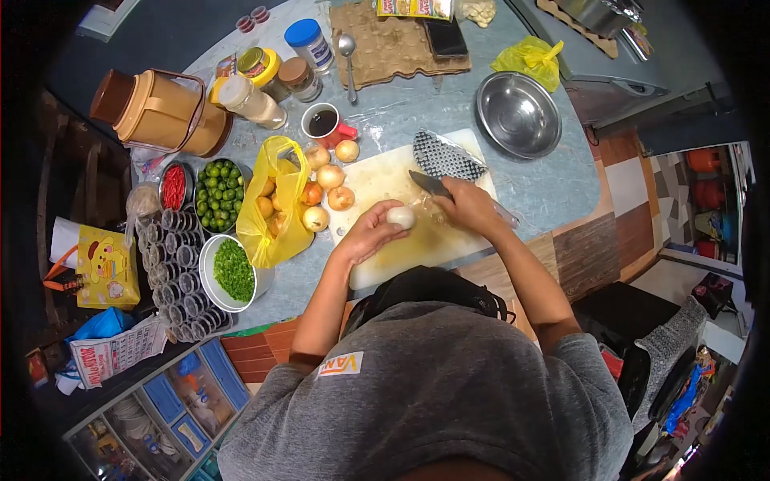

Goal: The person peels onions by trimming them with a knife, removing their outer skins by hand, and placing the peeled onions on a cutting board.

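My left hand (369,234) is closed around a peeled white onion (400,217), holding it over the white cutting board (377,274). Just to the right, my right hand (470,207) grips a knife (429,183), its dark blade angled up and left, apart from the onion. The fingers hide most of the knife's handle. On the board's far right part lies a folded black-and-white patterned cloth (449,156). Several unpeeled onions (330,177) sit along the board's left edge, beside a yellow plastic bag (277,216) with more round produce inside.
A steel bowl (519,115) stands at the back right. To the left are a white bowl of chopped greens (233,271), a bowl of green citrus (220,196) and several small lidded cups (172,276). Behind the onions stands a red mug (324,123) of dark liquid, near jars and a jug (172,112).
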{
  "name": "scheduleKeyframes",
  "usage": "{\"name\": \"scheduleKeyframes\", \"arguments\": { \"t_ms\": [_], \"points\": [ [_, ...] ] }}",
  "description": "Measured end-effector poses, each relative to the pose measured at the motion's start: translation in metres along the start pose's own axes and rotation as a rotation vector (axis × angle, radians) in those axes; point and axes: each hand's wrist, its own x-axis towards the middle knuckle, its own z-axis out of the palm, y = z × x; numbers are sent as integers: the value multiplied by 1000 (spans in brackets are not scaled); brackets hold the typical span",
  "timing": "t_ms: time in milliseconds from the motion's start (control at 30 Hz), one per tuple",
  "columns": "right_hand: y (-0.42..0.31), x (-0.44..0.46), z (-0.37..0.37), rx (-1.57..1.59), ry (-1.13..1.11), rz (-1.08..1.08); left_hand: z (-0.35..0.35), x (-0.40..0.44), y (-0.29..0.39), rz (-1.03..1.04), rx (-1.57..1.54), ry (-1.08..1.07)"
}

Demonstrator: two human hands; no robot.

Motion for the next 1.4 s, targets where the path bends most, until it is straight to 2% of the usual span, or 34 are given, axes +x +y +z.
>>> {"name": "scheduleKeyframes", "arguments": {
  "t_ms": [100,200,267,367,467,600,833,933,967,1067,1400],
  "points": [
    [8,0,2,120,-34,-39,2,-17,15,124,-122,-68],
    [-2,-3,-15,212,-61,-29,38,-56,71,316,-112,-216],
    [0,-4,-15,215,-49,-32,77,-78,116,626,393,-199],
    [1,-1,-15,178,-73,-29,141,-90,153,1010,494,-265],
    [5,2,-5,168,-43,-75,179,-90,158,1212,596,-414],
    [-8,4,-15,119,-128,10,209,-88,152,1283,654,-544],
    [-3,-3,-20,121,-84,35,219,-78,148,1279,691,-620],
    [60,16,26,147,-69,10,218,-82,146,1289,691,-641],
    [40,8,11,232,-51,37,216,-82,146,1288,689,-637],
    [0,-2,-20,173,-90,96,209,-89,148,1284,674,-651],
    [-1,-7,-20,153,-73,79,209,-92,148,1302,669,-681]
  ]
}}
